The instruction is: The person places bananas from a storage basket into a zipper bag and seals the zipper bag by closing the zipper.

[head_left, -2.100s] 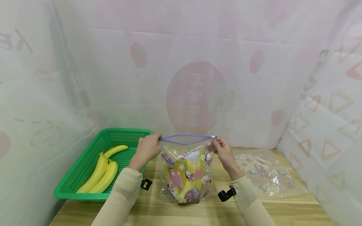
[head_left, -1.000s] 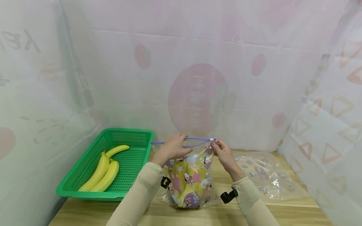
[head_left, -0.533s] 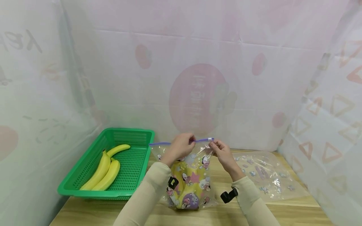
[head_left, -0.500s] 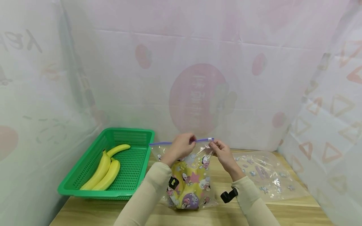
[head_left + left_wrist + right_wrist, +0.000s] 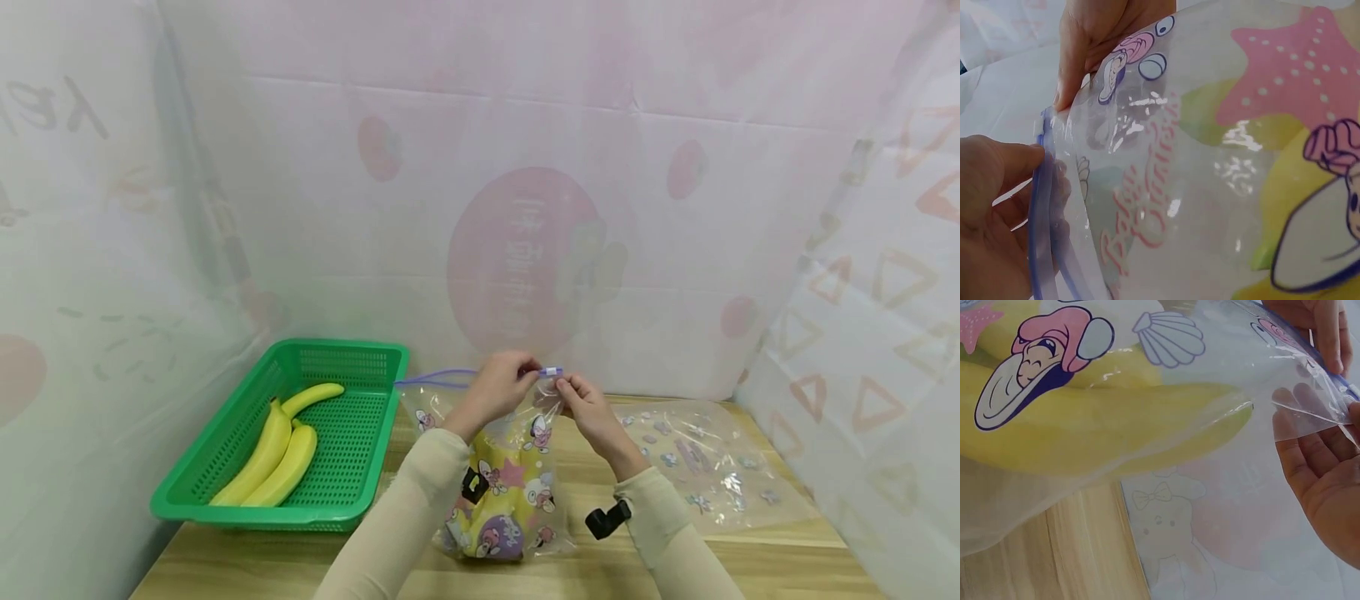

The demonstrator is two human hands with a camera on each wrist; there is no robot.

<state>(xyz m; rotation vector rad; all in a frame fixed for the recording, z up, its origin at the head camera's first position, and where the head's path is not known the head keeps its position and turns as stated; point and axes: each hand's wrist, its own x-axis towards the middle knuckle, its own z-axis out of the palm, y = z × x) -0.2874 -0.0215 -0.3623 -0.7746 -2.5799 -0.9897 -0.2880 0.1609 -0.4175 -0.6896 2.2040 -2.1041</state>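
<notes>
A clear zip bag [image 5: 510, 492] with purple edging and cartoon sea prints stands on the table, yellow bananas [image 5: 1147, 425] showing through its plastic. My left hand [image 5: 498, 392] pinches the purple zip [image 5: 1041, 206] just left of the white slider [image 5: 552, 371]. At the bag's top right corner, my right hand [image 5: 596, 421] pinches the plastic below the slider; its fingers [image 5: 1319, 456] show partly through the film in the right wrist view. Left of my left hand, the two sides of the bag's mouth part slightly. My left forearm hides some of the bag.
On the left stands a green basket [image 5: 247, 520] holding bananas [image 5: 288, 467]. A second clear printed bag [image 5: 705, 467] lies flat at the right of the wooden table [image 5: 600, 575]. Printed cloth [image 5: 525, 125] hangs behind and at both sides.
My left hand has left the bag's top left corner and moved right along the zip, close to the slider. My right hand keeps its hold on the right corner.
</notes>
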